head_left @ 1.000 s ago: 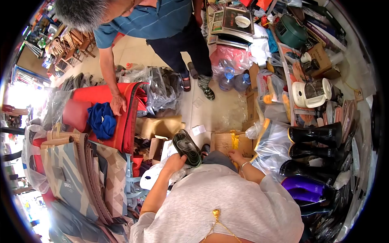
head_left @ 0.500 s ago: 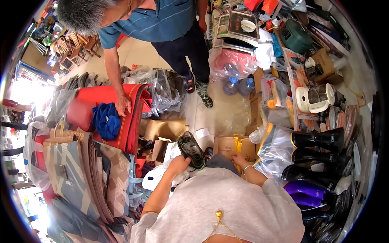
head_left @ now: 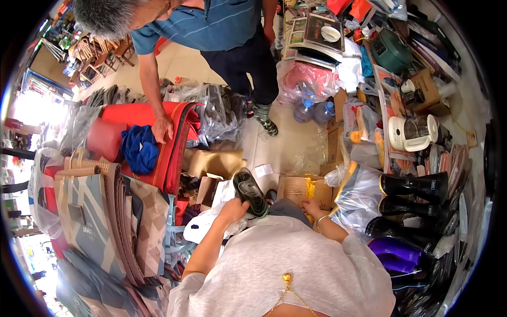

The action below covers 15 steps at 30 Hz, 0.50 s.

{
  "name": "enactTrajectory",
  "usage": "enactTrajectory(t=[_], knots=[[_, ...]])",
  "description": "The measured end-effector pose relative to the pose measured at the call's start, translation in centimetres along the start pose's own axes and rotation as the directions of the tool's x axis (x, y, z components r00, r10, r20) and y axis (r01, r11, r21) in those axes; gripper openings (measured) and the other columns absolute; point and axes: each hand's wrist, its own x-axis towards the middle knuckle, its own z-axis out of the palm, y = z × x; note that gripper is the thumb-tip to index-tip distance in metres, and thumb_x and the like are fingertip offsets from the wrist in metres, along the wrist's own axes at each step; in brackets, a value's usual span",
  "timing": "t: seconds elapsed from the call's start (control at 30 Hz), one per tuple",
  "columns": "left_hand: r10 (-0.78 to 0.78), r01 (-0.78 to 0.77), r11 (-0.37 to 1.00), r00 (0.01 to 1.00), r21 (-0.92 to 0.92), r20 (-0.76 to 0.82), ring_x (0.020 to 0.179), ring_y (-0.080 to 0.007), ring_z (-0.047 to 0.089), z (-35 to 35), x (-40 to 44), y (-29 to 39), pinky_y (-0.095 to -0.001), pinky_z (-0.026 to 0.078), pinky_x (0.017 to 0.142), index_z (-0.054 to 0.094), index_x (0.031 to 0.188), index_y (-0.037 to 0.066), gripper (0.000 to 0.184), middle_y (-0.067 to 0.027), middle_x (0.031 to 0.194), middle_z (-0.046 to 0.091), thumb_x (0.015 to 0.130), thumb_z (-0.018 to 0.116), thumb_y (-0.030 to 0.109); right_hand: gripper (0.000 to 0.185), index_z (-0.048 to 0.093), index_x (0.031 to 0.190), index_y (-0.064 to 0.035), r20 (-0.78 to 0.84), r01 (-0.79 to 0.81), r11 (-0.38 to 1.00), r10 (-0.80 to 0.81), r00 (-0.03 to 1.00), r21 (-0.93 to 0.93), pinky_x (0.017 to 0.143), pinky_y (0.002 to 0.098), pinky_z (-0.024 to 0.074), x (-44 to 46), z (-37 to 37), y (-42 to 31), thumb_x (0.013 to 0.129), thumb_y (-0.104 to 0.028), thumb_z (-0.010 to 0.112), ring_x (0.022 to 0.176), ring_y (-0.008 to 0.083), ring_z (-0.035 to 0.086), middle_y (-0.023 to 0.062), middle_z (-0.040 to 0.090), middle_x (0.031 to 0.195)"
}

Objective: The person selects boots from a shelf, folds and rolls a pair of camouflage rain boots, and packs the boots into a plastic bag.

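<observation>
A dark green camouflage-patterned shoe is tilted in front of my lap. My left hand grips its near left edge, fingers curled. Whether a foot is inside it I cannot tell. My right hand, with a bracelet at the wrist, rests beside the knee of my grey trousers. Its fingers are bent together, and what they hold, if anything, is hidden. Just beyond that hand is a cardboard box with yellow tape. White plastic wrapping lies under my left forearm.
Another person stands ahead, one hand on a red folded stack beside a blue cloth. Shopping bags stand at my left. Black rubber boots line the right side. Water bottles stand on the floor ahead.
The view has shifted slightly. Both my hands stay nearly where they were, the left still on the shoe. The other person's hand remains on the red stack.
</observation>
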Motion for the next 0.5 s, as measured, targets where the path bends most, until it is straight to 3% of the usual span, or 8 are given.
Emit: enactTrajectory(t=[0.03, 0.1, 0.23, 0.3, 0.33, 0.4, 0.5], knots=[[0.0, 0.0, 1.0, 1.0, 0.001, -0.004, 0.087, -0.0423, 0.054, 0.0, 0.0, 0.0, -0.0448, 0.042, 0.079, 0.06, 0.084, -0.007, 0.046, -0.0302, 0.086, 0.057, 0.081, 0.04, 0.034, 0.022, 0.064, 0.088, -0.0048, 0.002, 0.0, 1.0, 0.0, 1.0, -0.002, 0.056, 0.0308, 0.047, -0.1, 0.0, 0.0, 0.078, -0.021, 0.052, 0.06, 0.019, 0.059, 0.0101, 0.063, 0.07], [-0.001, 0.001, 1.0, 1.0, 0.0, -0.008, 0.087, -0.0422, 0.054, -0.1, -0.1, 0.2, -0.0447, 0.042, 0.079, 0.06, 0.084, -0.007, 0.046, -0.03, 0.086, 0.057, 0.081, 0.04, 0.034, 0.018, 0.059, 0.091, -0.0055, 0.027, 0.015, 1.0, -0.015, 1.0, 0.014, 0.04, 0.0221, 0.034, -0.3, -0.2, -0.3, 0.08, -0.015, 0.048, 0.048, 0.0097, 0.046, 0.0021, 0.055, 0.068], [-0.009, 0.008, 1.0, 1.0, -0.005, -0.009, 0.088, -0.042, 0.054, 0.3, 0.2, -0.3, -0.0446, 0.042, 0.079, 0.06, 0.084, -0.007, 0.047, -0.0302, 0.086, 0.057, 0.081, 0.04, 0.035, 0.021, 0.058, 0.096, -0.0051, 0.087, 0.007, 1.0, -0.005, 0.996, -0.021, 0.04, 0.0222, 0.0345, 0.5, -0.3, 0.5, 0.081, -0.015, 0.049, 0.049, 0.01, 0.047, 0.003, 0.057, 0.071], [-0.014, 0.014, 1.0, 1.0, -0.001, -0.007, 0.088, -0.042, 0.055, 0.4, 0.2, -0.3, -0.0447, 0.042, 0.079, 0.06, 0.083, -0.008, 0.047, -0.0303, 0.086, 0.057, 0.081, 0.04, 0.035, 0.022, 0.063, 0.087, -0.0032, 0.009, -0.01, 1.0, 0.01, 1.0, 0.03, 0.056, 0.0307, 0.0463, 0.2, -0.1, 0.2, 0.077, -0.02, 0.054, 0.06, 0.0191, 0.059, 0.0101, 0.062, 0.071], [-0.01, 0.01, 1.0, 1.0, 0.006, -0.004, 0.088, -0.042, 0.055, 0.3, 0.2, -0.2, -0.0448, 0.042, 0.08, 0.06, 0.083, -0.008, 0.048, -0.0307, 0.085, 0.057, 0.081, 0.04, 0.035, 0.022, 0.063, 0.087, -0.0032, 0.01, -0.011, 1.0, 0.01, 1.0, 0.028, 0.056, 0.0307, 0.0463, 0.0, -0.2, 0.1, 0.077, -0.02, 0.054, 0.06, 0.0191, 0.059, 0.0101, 0.062, 0.071], [-0.005, 0.005, 1.0, 1.0, 0.011, -0.002, 0.087, -0.0421, 0.055, 0.4, 0.2, -0.2, -0.0449, 0.042, 0.08, 0.06, 0.082, -0.009, 0.048, -0.0311, 0.085, 0.057, 0.081, 0.04, 0.035, 0.022, 0.058, 0.097, -0.0051, 0.043, 0.009, 1.0, -0.009, 0.999, -0.002, 0.041, 0.0225, 0.0351, -0.5, -0.4, -0.5, 0.082, -0.018, 0.049, 0.052, 0.011, 0.051, 0.0041, 0.058, 0.074], [-0.003, 0.003, 1.0, 1.0, 0.007, -0.012, 0.087, -0.0423, 0.055, 0.9, 0.5, -0.9, -0.045, 0.042, 0.08, 0.06, 0.081, -0.01, 0.05, -0.0318, 0.084, 0.056, 0.081, 0.04, 0.036, 0.023, 0.058, 0.098, -0.0051, 0.032, -0.004, 1.0, 0.004, 0.999, -0.007, 0.041, 0.0231, 0.0361, -1.2, -0.7, -1.4, 0.082, -0.019, 0.05, 0.053, 0.012, 0.052, 0.0048, 0.059, 0.076]])
